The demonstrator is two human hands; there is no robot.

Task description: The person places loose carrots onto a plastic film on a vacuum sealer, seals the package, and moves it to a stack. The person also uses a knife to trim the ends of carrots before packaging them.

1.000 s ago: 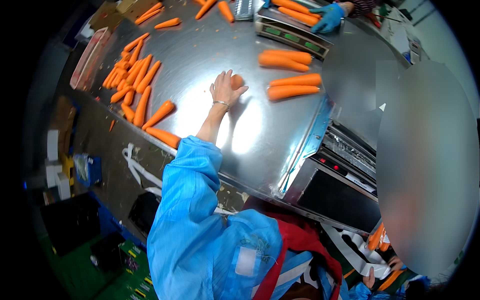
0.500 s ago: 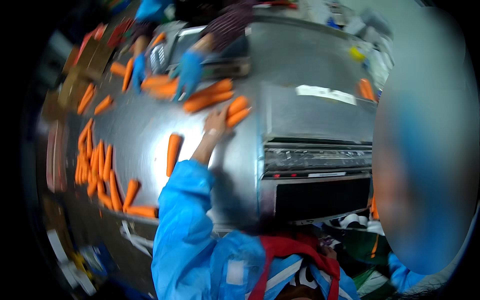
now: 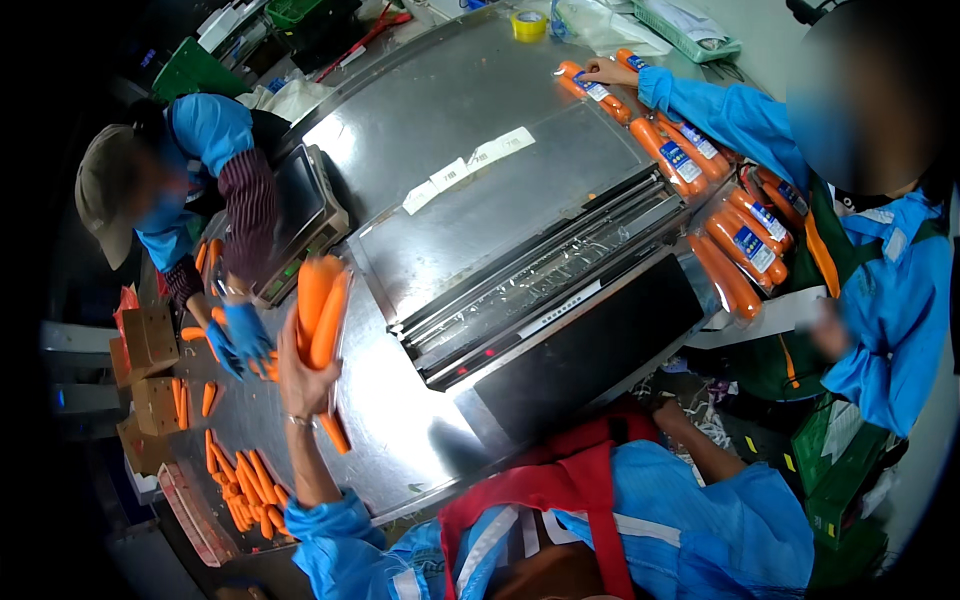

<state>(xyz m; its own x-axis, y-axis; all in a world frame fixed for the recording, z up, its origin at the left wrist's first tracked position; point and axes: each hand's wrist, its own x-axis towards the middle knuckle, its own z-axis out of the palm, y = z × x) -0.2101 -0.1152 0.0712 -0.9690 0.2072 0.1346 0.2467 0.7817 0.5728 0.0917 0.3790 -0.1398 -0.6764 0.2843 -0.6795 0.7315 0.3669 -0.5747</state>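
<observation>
My left hand [image 3: 306,378] is wrapped round a small bunch of thick orange carrots [image 3: 322,312], lifted above the steel table [image 3: 375,440]. A single loose carrot [image 3: 335,432] lies on the metal just beside my wrist. My right forearm reaches out low on the right, and my right hand [image 3: 665,410] is by the front edge of the machine, its fingers too small and dark to make out. Left of my left hand, a co-worker's blue-gloved hands [image 3: 240,335] are among more carrots [image 3: 195,333].
A flat steel machine [image 3: 520,250] with a film slot and black panel [image 3: 590,350] fills the middle. Packed carrots [image 3: 740,240] lie at its right, where another co-worker's hand [image 3: 608,72] touches a pack. A scale [image 3: 310,225] and a carrot pile [image 3: 245,490] are left.
My left hand has raised the carrots off the table. The view has swung right, so the packed carrots, the right-hand co-worker and my right forearm now show.
</observation>
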